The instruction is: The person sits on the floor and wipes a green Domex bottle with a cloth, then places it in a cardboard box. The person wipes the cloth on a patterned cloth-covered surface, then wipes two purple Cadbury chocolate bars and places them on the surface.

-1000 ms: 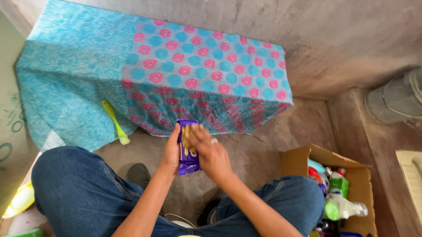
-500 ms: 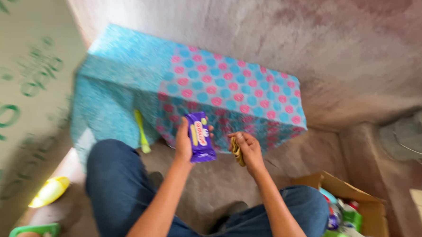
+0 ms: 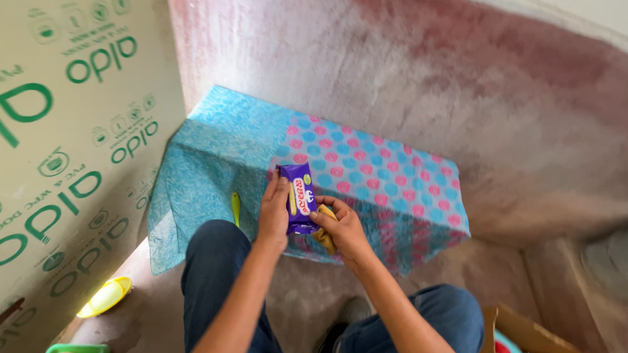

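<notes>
A low box draped in blue patterned cloth fills the middle, against the wall. At its seven o'clock corner the person's left hand grips a purple packet, fingers wrapped along its left edge. Half a second ago the right hand was apart, at the packet's three o'clock; now it has closed in and touches the packet's lower right, fingers curled around a yellow cloth. The cloth has come back against the packet. A cardboard box sits at five o'clock.
</notes>
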